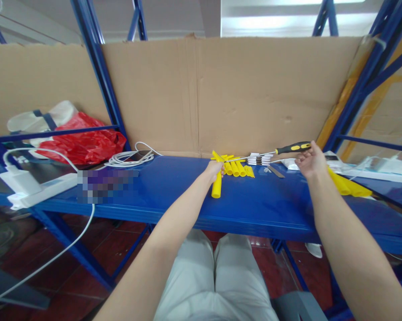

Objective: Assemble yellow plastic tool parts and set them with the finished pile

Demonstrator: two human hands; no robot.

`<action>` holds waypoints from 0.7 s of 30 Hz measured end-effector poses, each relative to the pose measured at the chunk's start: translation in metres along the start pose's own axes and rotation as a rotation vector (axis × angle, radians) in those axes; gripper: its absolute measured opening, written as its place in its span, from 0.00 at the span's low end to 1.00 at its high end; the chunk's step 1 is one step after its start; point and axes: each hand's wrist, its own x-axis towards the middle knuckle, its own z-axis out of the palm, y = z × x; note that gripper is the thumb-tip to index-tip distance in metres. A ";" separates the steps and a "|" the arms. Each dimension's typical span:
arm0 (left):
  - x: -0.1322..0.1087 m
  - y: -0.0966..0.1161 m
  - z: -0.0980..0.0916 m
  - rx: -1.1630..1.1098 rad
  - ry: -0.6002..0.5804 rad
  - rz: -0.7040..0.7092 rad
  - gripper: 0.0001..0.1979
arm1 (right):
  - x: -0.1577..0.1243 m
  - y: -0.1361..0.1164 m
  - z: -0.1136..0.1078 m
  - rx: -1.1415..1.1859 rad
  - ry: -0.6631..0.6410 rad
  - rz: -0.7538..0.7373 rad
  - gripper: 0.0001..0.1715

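Note:
My left hand [215, 169] is closed round a yellow tube [216, 189], its near end pointing toward me above the blue shelf. Out to the right, my right hand [310, 161] pinches the butt of a screwdriver [292, 147] with a black and yellow handle. The screwdriver's long shaft runs leftward to the tube near my left fingers; whether its tip touches or enters the tube cannot be made out. Several more yellow tubes [234, 168] lie in a row just behind. Beside them are a stack of white pieces with dark bands [259, 158] and a thin metal strip [276, 171].
A cardboard wall [254, 93] backs the blue shelf [174, 191]. At left are a white power strip [53, 189], a coiled white cable [129, 159] and a red plastic bag [83, 140]. More yellow pieces [350, 185] and another white power strip [376, 173] lie at right.

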 end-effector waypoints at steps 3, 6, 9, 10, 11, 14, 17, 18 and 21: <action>0.000 0.000 0.000 0.008 0.006 0.003 0.09 | 0.001 0.001 -0.002 0.011 0.002 0.007 0.22; -0.001 0.000 0.001 0.011 0.010 0.006 0.10 | 0.003 0.002 -0.004 -0.010 -0.024 -0.007 0.22; -0.001 0.000 0.002 0.008 0.021 0.011 0.10 | 0.005 0.002 -0.006 -0.029 -0.068 -0.025 0.25; -0.001 0.000 0.002 0.008 0.025 0.012 0.09 | 0.006 0.002 -0.007 -0.030 -0.077 -0.031 0.26; -0.001 -0.001 0.002 0.008 0.028 0.011 0.09 | 0.007 0.002 -0.008 -0.031 -0.084 -0.037 0.27; 0.000 -0.001 0.002 0.007 0.041 0.010 0.09 | 0.012 0.003 -0.012 -0.043 -0.112 -0.056 0.29; 0.002 -0.001 0.001 0.010 0.048 0.007 0.09 | 0.021 0.005 -0.018 -0.095 -0.188 -0.086 0.28; 0.002 -0.001 0.001 0.013 0.048 0.006 0.09 | 0.025 0.006 -0.020 -0.122 -0.220 -0.102 0.29; 0.003 0.000 0.000 0.021 0.051 -0.002 0.09 | 0.033 0.009 -0.024 -0.184 -0.291 -0.143 0.35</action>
